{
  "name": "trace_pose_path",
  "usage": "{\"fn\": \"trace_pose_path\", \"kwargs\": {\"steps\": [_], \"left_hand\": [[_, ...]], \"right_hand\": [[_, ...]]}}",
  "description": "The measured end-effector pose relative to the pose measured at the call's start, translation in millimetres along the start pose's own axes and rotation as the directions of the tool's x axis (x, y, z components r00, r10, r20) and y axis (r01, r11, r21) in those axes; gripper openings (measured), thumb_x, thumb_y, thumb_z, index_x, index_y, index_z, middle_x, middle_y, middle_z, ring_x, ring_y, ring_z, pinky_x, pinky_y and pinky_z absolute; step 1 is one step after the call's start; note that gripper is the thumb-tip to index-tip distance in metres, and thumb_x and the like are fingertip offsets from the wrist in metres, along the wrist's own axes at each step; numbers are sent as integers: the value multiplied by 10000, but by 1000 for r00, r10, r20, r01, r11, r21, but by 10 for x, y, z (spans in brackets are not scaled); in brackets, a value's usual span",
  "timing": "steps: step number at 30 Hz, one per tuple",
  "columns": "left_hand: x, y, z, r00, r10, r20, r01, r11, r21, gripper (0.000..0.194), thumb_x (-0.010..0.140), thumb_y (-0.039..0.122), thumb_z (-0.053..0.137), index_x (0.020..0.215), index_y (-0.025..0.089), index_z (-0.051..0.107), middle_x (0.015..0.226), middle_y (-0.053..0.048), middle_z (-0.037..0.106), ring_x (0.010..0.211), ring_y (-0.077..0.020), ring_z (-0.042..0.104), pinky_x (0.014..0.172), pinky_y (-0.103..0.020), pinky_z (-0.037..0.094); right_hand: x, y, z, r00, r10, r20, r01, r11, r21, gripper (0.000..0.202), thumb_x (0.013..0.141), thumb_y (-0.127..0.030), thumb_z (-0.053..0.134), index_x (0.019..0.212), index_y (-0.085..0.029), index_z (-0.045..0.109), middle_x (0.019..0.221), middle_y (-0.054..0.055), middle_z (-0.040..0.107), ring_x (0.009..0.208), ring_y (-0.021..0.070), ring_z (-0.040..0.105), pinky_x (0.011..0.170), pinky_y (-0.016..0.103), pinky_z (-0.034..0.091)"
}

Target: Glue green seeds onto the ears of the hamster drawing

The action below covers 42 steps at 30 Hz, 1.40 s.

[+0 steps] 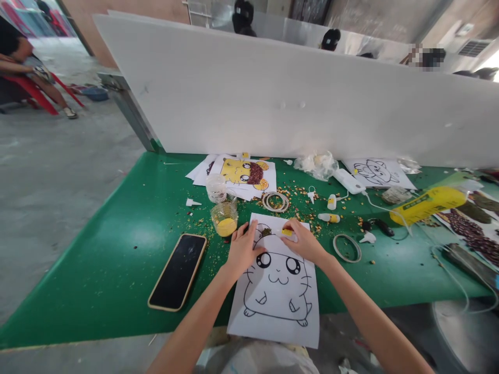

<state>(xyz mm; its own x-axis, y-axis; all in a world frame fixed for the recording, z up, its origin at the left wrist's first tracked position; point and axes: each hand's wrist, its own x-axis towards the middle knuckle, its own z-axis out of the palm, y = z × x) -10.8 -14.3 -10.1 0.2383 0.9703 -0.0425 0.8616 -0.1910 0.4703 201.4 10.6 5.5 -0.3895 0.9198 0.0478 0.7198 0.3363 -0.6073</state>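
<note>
Noted at the far side: a tall white flat panel (pixel 249 98), leaning over the rear of a green-topped bench (pixel 113 249). On the bench, reaching past its near edge: a white paper sheet with a black-outlined cartoon animal (pixel 237 317). Liable to buckle or slide if brushed at the overhang. To the right, a large yellow see-through plastic bottle (pixel 429 205), on its side; likely to roll if its nearby cord is tugged. Left of the sheet, a black-screened phone with a pale-edged case (pixel 178 271), exposed to stray grains.

Hands both on or over the sheet's upper part. Left hand (pixel 242 252): flat, fingers partly spread, gripping nothing, pressing the paper. Right hand (pixel 304 243): narrowed around a small white bottle with a yellow label (pixel 289 233). Contents judged to be glue; risk of blotting from too hard a squeeze. Just beside the left fingers, a clear plastic jar with yellow contents (pixel 224 214); possible tipping from a sideways knock. By the drawn ear, a dark grainy patch (pixel 266 231), prone to smearing under a fingertip. Scattered beyond, loose multicoloured grains (pixel 298 209); possible sticking where unwanted.
</note>
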Motion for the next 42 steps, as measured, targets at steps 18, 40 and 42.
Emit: {"fn": "trace_pose_path", "kwargs": {"steps": [18,40,42], "left_hand": [[-8,20,-22,999,-11,31,11,1000,3,776,769,346,636,1399,123,242,1343,-139,452,1310,-259,279,1012,-381,256],[-10,-13,40,1000,-7,4,7,1000,-12,743,777,357,601,1400,173,241,1386,-94,408,1312,-248,270,1028,-370,244],[-14,-7,33,1000,-8,1,8,1000,-11,744,777,356,604,1399,168,242,1376,-106,416,1313,-249,270,1027,-373,246]], "right_hand": [[55,-74,-41,998,-16,56,19,997,-69,144,783,-265,543,901,-211,481,917,28,536,811,170,542,715,283,414],[123,-254,-38,979,-140,150,191,893,-408,142,794,-217,537,923,-199,482,948,52,512,781,186,548,613,282,420],[109,-282,-36,976,-151,157,206,879,-431,129,795,-201,531,916,-199,487,939,55,512,766,185,544,600,283,415]]}}
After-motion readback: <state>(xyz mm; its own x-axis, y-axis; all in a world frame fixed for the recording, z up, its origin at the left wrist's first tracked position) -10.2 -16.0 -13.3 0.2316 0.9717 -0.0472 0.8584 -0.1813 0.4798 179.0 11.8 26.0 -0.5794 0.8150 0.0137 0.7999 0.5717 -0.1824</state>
